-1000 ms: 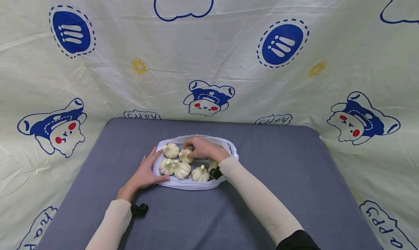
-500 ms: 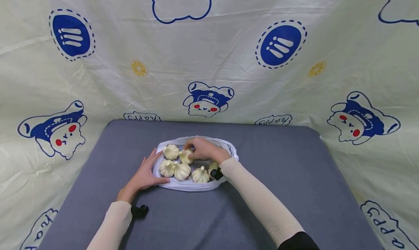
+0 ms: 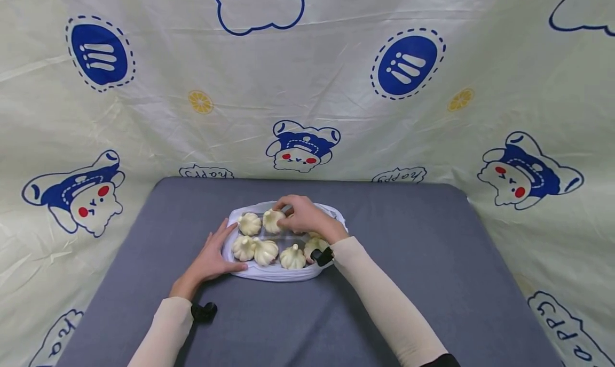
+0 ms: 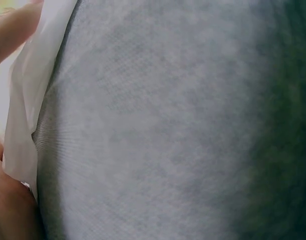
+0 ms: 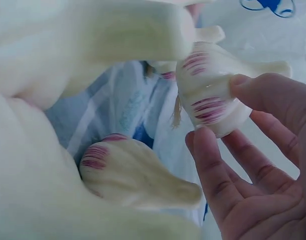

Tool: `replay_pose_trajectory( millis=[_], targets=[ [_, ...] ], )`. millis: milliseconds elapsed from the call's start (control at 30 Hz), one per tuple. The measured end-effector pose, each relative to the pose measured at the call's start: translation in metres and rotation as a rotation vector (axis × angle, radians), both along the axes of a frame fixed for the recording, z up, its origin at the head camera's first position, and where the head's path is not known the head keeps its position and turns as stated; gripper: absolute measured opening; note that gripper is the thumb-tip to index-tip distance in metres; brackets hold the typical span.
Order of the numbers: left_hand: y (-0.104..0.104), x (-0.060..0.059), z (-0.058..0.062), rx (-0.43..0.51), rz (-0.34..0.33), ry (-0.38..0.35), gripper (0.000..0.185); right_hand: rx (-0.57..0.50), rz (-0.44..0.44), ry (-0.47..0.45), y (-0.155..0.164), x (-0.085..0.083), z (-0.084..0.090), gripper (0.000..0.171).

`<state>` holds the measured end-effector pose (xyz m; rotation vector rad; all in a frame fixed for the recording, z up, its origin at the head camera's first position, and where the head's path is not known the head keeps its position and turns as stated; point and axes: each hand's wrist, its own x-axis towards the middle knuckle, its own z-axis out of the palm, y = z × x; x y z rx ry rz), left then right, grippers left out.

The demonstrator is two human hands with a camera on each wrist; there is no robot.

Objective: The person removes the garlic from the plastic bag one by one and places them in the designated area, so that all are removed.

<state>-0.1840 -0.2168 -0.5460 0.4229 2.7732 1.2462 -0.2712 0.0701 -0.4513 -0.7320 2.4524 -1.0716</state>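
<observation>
In the head view my right hand (image 3: pixel 302 217) reaches over a white-rimmed, oval, bag-like holder (image 3: pixel 276 275). It pinches a garlic bulb (image 3: pixel 273 221) between thumb and fingertips. The right wrist view shows this garlic bulb (image 5: pixel 213 95) close up, pale with purple streaks, its stem pointing right. My left hand (image 3: pixel 211 257) rests on the holder's left end, fingers spread along the rim and thumb on the near edge. Several more garlic bulbs lie inside, among them one at the far left (image 3: pixel 250 224) and one at the near side (image 3: pixel 292 257). My right forearm partly covers the right end.
A grey cloth-covered table (image 3: pixel 408 260) extends around the holder. Behind it hangs a pale printed sheet (image 3: pixel 326 63) with blue cartoon figures. Black wrist cameras (image 3: pixel 204 312) sit on both wrists. In the right wrist view, large blurred garlic bulbs (image 5: pixel 32 165) crowd the left side.
My right hand has moved slightly up and away with the pinched garlic bulb, which now stands apart from the bulbs in front of it. The left hand has stayed on the rim.
</observation>
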Motion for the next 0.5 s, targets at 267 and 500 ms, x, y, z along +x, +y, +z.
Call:
replay_pose_trajectory(
  millis=[267,500],
  targets=[
    [0.002,0.004,-0.001,0.016,-0.01,0.028,0.11,-0.108,-0.083,0.081,0.027,0.011,0.002,0.036],
    [0.006,0.004,-0.001,-0.012,0.015,0.023,0.109,-0.15,-0.187,0.103,0.062,0.02,-0.001,0.034]
  ],
)
